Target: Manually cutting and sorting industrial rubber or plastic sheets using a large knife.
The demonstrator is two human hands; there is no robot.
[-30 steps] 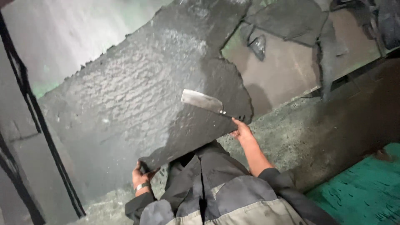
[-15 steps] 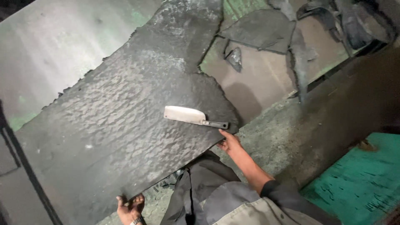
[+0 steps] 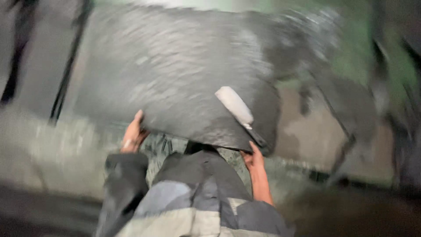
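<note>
Gripping one dark textured sheet (image 3: 175,83) by its near edge — left hand (image 3: 133,136) and right hand (image 3: 253,158) closed on it; cleaver (image 3: 239,109) resting just above the right grip — carried flat so it stays put.

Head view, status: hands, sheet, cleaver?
Left hand and right hand grip near edge of dark rough sheet. Cleaver lies on sheet, by right hand. Picture blurred.

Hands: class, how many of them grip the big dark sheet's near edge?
2. The left hand grips the dark sheet at its lower left edge; the right hand grips near the cleaver.
</note>
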